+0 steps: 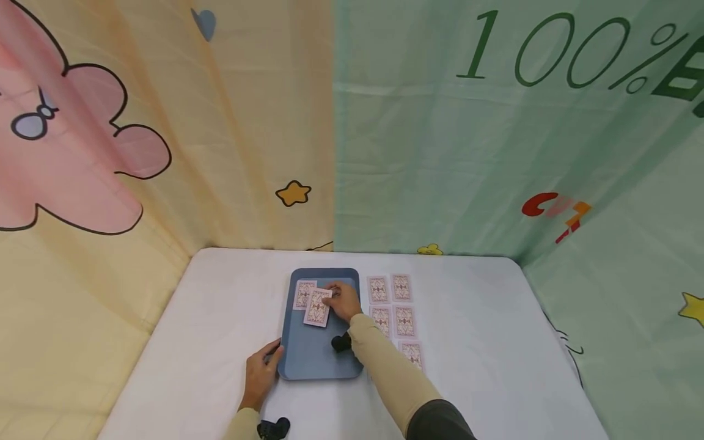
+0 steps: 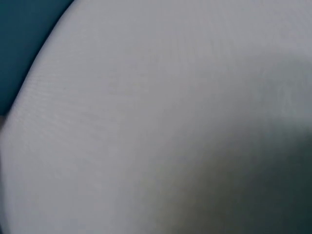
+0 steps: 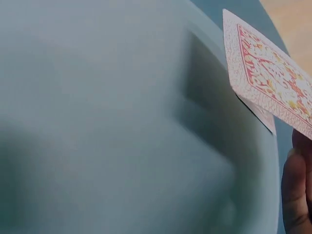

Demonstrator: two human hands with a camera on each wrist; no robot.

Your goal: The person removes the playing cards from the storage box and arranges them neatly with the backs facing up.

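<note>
My right hand (image 1: pixel 345 302) pinches a playing card (image 1: pixel 317 307) by its right edge over the blue tray (image 1: pixel 319 360). In the right wrist view the card (image 3: pixel 273 73) is tilted above the tray surface, its red patterned back showing, and my fingers (image 3: pixel 295 190) are at its lower edge. Another playing card (image 1: pixel 303 292) lies back-up in the tray's upper left, partly covered by the held one. My left hand (image 1: pixel 261 374) grips the tray's lower left edge with thumb and fingers; the left wrist view shows only a corner of the tray (image 2: pixel 24 44).
Right of the tray, several playing cards (image 1: pixel 405 321) lie back-up in two columns on the white table (image 1: pixel 473 342); my right forearm hides part of the nearer rows. Printed curtains (image 1: pixel 429 153) hang behind the table and at its sides.
</note>
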